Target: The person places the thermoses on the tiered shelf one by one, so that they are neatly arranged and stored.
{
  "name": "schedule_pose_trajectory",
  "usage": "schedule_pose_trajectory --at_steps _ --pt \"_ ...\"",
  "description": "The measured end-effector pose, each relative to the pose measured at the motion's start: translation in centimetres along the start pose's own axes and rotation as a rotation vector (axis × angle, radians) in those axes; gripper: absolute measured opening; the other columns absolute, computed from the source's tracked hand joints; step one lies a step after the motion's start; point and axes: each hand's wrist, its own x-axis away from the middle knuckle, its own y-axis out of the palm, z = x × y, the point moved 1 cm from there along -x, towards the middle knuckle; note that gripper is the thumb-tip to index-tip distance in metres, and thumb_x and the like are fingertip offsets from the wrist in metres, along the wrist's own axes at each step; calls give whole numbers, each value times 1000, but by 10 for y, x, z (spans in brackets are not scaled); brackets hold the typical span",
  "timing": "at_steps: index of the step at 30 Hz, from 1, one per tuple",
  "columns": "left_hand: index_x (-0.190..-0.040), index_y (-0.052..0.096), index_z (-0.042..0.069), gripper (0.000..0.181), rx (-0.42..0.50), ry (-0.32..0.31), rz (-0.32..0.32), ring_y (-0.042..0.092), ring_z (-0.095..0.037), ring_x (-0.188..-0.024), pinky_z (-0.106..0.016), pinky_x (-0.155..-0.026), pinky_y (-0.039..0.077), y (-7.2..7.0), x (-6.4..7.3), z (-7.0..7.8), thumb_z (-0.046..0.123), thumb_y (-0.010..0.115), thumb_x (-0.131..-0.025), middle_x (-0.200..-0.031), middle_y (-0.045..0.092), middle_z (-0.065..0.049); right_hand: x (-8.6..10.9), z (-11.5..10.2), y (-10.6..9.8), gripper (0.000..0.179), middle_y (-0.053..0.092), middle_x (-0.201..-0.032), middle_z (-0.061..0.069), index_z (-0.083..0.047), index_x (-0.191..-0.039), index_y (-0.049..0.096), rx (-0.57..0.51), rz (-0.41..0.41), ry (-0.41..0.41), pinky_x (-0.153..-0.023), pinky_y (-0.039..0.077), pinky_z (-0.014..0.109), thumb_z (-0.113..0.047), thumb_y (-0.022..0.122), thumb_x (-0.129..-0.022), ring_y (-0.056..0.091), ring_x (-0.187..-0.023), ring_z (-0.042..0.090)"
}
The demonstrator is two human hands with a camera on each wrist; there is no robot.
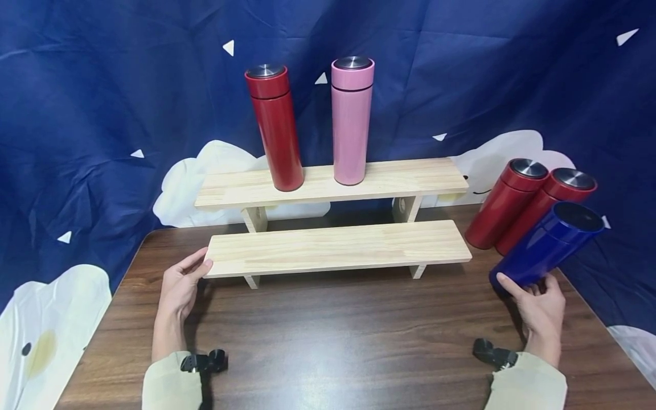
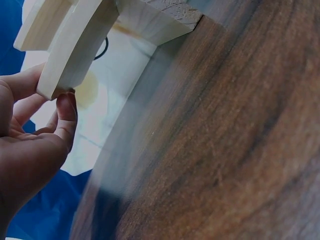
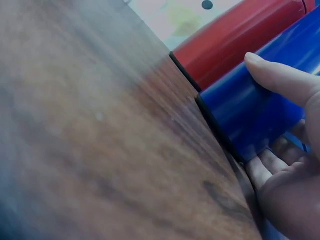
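My left hand (image 1: 180, 285) pinches the left end of the lower board (image 1: 338, 247) of a two-step wooden stand, thumb underneath and fingers on the outer side in the left wrist view. With my right hand (image 1: 544, 310) I grip a blue thermos flask (image 1: 543, 247) low near its base, thumb across the front and the other fingers curled around the right side. In the right wrist view the flask's dark bottom rim is right at the wooden table (image 3: 100, 130). Close behind it stand two red thermos flasks (image 1: 504, 202), side by side.
On the upper board (image 1: 410, 176) stand another red flask (image 1: 279, 134) and a pink flask (image 1: 352, 122), a gap between them. A dark blue patterned cloth (image 1: 128, 85) hangs behind the table. The table's right edge runs close beside the blue flask.
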Motion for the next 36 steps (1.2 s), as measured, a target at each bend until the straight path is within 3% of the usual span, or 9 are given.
schedule_pose_trajectory --at_steps 5,12,16,19,22,27,32,36 --pt "-139 51 -14 54 6 1 3 59 -9 -106 -14 -91 48 0 -1 -1 -4 73 -91 -106 70 6 0 0 1 96 27 -165 3 -26 -161 28 95 29 -21 -120 26 38 -22 85 -84 25 -150 22" --pt "-137 55 -11 51 3 13 -8 59 -9 -106 -14 -90 49 -1 -1 -1 -3 74 -90 -109 70 5 0 -2 2 94 29 -164 0 -26 -159 33 46 50 -6 -120 24 36 -20 87 -83 26 -150 21" --pt "-137 55 -12 51 4 16 -19 60 -9 -106 -15 -91 49 -1 -1 -1 -3 74 -90 -109 70 5 0 -2 1 90 40 -157 0 -25 -154 44 -70 69 4 -113 32 21 -12 89 -78 36 -144 13" --pt "-137 53 -13 52 3 23 -22 59 -9 -107 -15 -91 48 -1 0 0 -3 74 -91 -109 70 5 0 -3 2 82 51 -143 2 -24 -146 54 -172 93 -1 -97 42 11 -6 91 -75 47 -133 11" --pt "-137 53 -13 52 -3 32 -24 59 -10 -108 -15 -92 48 -1 0 -1 -3 73 -91 -108 70 5 2 -4 3 68 62 -120 -2 -20 -131 65 -254 131 -24 -79 50 10 -1 92 -71 57 -111 10" --pt "-136 57 -11 49 -17 46 -23 60 -9 -109 -15 -93 48 0 0 -2 -3 73 -91 -111 70 4 7 -11 1 49 66 -90 -7 -17 -109 71 -344 175 -52 -55 49 13 0 93 -69 58 -76 6" --pt "-139 52 -12 53 -24 18 -8 59 -9 -111 -14 -94 47 -1 0 -1 -2 73 -91 -113 69 4 9 -23 2 50 70 -90 -1 -13 -109 74 -533 149 -44 -54 54 18 13 87 -69 64 -69 8" --pt "-140 49 -14 55 -26 6 -2 58 -10 -112 -14 -94 46 0 1 0 -2 72 -92 -113 69 4 9 -31 7 52 71 -96 5 -6 -114 72 -689 83 -53 -60 58 23 22 80 -71 69 -77 13"
